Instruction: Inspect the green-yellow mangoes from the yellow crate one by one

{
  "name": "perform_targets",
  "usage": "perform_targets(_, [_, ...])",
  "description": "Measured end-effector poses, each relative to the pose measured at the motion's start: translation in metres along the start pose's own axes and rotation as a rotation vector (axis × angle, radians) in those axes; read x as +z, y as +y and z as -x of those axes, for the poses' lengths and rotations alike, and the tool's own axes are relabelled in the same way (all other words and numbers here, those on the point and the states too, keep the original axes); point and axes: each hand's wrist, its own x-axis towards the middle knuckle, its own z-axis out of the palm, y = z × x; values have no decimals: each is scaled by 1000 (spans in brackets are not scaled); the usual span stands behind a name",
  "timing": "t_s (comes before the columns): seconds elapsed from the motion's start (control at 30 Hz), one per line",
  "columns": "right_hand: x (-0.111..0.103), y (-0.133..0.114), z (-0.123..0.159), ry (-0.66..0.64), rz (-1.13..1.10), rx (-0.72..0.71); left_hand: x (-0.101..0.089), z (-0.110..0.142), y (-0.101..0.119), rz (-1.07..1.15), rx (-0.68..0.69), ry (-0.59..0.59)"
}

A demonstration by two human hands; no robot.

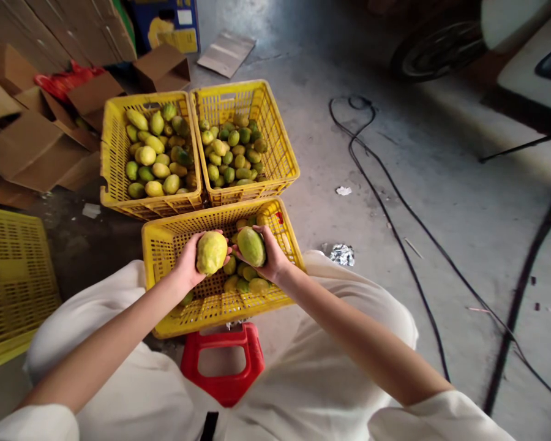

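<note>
Two fruits are up in front of me, one to each hand. My left hand [190, 264] curls round a knobbly yellow fruit [212, 253]; my right hand [274, 258] cups a smoother green fruit [251, 247] from its outer side. Below both hands is the near crate [165, 244], with loose fruit [258, 285] mostly beneath the right one. Beyond the hands, a left crate [114, 153] and a right crate [281, 141] stand side by side, holding more.

As I judge it, tipping either wrist could let a fruit roll out and bruise on the pile or a rim. The hands are close, so an inward drift could knock the two together. Squeezing too hard could dent ripe skin; I can't tell how firm it is.
</note>
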Motion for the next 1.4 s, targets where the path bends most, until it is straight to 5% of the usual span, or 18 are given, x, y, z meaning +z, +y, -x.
perform_targets(0.37, [0,2,-3,-110,-44,-7,6,1,0,7,16,93])
perform_targets(0.57, [1,3,-1,-27,39,-48,5,2,1,-15,8,111])
perform_targets(0.8, [-10,4,-11,-175,105,-70,6,0,-4,-95,-11,66])
perform_targets(1.07, [-11,-7,-17,-61,7,-69,4,-3,-5,-162,114,155])
perform_targets(1.4, [-1,2,-7,22,-13,-26,3,-4,-3,-36,16,182])
